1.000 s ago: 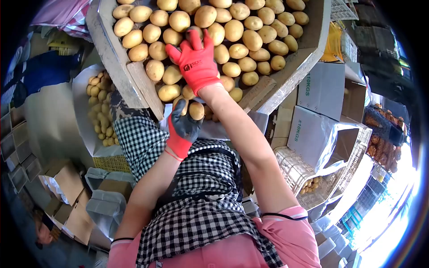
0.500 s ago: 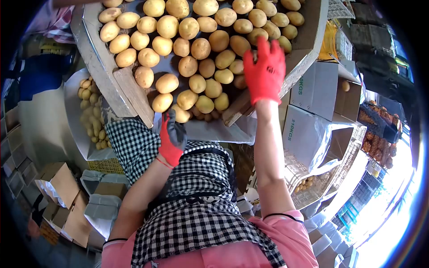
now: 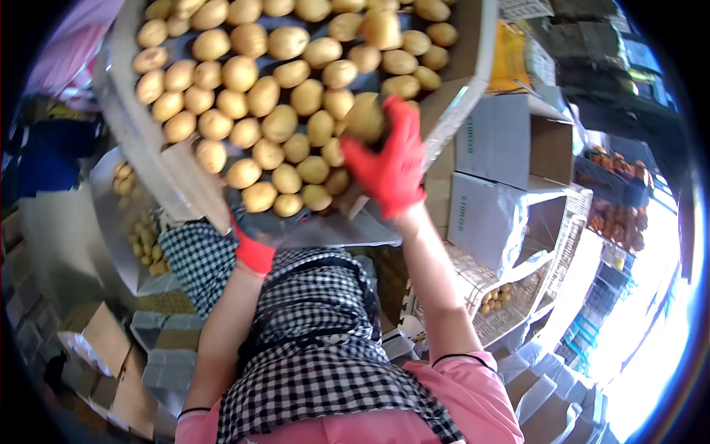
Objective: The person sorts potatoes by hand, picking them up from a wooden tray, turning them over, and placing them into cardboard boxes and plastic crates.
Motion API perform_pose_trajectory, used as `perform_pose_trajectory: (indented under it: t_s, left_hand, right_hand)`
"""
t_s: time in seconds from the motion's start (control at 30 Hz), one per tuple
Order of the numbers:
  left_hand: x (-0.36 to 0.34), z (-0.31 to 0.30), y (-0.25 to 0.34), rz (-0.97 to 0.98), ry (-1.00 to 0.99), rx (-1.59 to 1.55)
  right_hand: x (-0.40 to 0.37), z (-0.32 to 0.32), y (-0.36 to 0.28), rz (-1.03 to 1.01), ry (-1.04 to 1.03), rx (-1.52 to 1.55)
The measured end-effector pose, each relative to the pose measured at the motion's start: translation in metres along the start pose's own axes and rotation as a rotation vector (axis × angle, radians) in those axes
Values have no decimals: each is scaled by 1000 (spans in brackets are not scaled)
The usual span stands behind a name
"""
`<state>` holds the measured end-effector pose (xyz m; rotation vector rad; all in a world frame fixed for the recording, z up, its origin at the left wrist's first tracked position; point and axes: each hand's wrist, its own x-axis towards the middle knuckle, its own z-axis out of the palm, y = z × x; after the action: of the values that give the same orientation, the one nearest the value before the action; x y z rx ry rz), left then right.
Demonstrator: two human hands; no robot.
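Potatoes cover a sloping tray that narrows toward me. My right hand, in a red glove, curls around a potato over the tray's right side; both are smeared by motion. At the narrow mouth, my left hand wears a red glove with a grey palm. Its palm faces up and its fingers are apart, just below the nearest potatoes. Part of those fingers is blurred, and I see nothing held in them.
On the left, a white-lined container holds more potatoes. White cartons stand at the right, beside a pale plastic crate with some potatoes. Opened brown boxes lie at lower left.
The view has shifted, and more potatoes crowd the lower tray. My right hand has come down and toward me, now with a potato in its fingers. My left hand remains by the mouth.
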<state>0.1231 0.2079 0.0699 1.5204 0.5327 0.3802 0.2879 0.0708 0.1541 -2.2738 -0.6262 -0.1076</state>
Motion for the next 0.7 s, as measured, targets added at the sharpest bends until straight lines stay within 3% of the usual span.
perform_pose_trajectory:
  t_s: [0.03, 0.1, 0.17, 0.23, 0.27, 0.33, 0.37, 0.4, 0.43, 0.47, 0.5, 0.57, 0.6, 0.63, 0.7]
  left_hand:
    - [1, -3, -3, 69, -44, 138]
    - [3, -10, -7, 225, -103, 408]
    - [6, -10, 3, -723, 26, -1284]
    - [3, -13, -11, -810, 23, -1284]
    - [1, -13, -18, -728, 10, -1182]
    - [5, -7, 7, -924, 132, -1125]
    - [-1, -12, -14, -420, -88, -492]
    - [-7, -16, -35, 24, 20, 200]
    - [-10, -17, -40, 29, 25, 209]
    - [-13, -17, -43, 35, 30, 218]
    - [-14, -14, -39, -213, 30, -144]
    - [-15, -9, -31, -672, 386, -1027]
    - [-20, -8, -28, -665, 403, -1018]
    - [-26, -7, -23, -474, 262, -633]
    - [-30, -3, -22, -285, 127, -252]
  right_hand:
    - [-18, -17, -5, -225, 45, -22]
    - [-33, -69, -23, -407, 200, -171]
    - [-33, -121, -15, -477, 354, -338]
    - [-13, -165, 18, -320, 543, -494]
    - [11, -181, 46, -108, 610, -558]
    - [59, -188, 92, 373, 473, -625]
    - [65, -170, 90, 391, 358, -579]
    - [56, -140, 81, 240, 380, -510]
    - [47, -106, 78, -158, 330, -516]
    - [27, -66, 49, -199, 158, -386]
    - [7, -23, 19, -197, 29, -327]
    - [-30, 53, -24, -8, -148, -381]
    - [-61, 84, -37, 34, -275, -395]
    - [-91, 102, -43, 75, -399, -415]
    - [-118, 101, -38, 2, -542, -260]
